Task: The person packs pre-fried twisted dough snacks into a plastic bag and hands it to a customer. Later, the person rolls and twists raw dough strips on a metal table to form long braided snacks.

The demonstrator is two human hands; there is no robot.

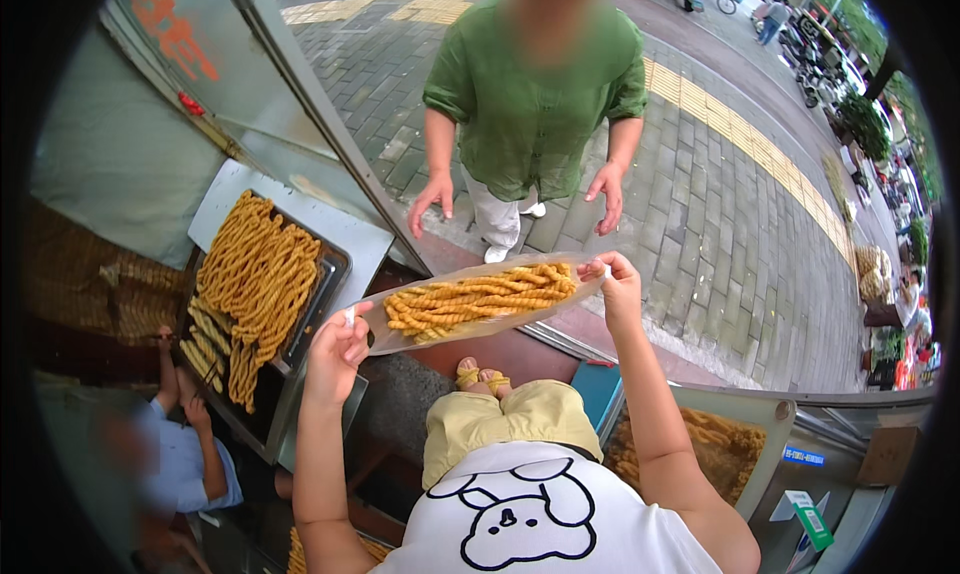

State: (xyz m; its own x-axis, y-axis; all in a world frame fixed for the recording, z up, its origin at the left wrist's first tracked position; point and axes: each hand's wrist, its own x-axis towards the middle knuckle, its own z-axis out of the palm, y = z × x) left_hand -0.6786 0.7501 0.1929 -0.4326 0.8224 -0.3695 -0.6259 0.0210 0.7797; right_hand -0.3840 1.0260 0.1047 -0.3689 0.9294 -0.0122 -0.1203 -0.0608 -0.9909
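Note:
A clear plastic bag (374, 336) stretches between my two hands, out in front of my body. Several golden fried dough twists (480, 302) lie lengthwise inside it. My left hand (340, 346) pinches one end of the bag, and my right hand (616, 286) pinches the other end, a little higher. Both hands have closed fingers on the gathered plastic. Across from me stands a person in a green shirt (540, 94), whose hands are lowered near the bag without touching it.
Left of me, a dark tray (325, 286) on a metal counter (370, 239) carries heaped dough twists. Another person in light blue (190, 454) sits at lower left. To my right stands a glass-topped case (690, 444) of dough twists. Grey paving (690, 234) lies beyond the doorway.

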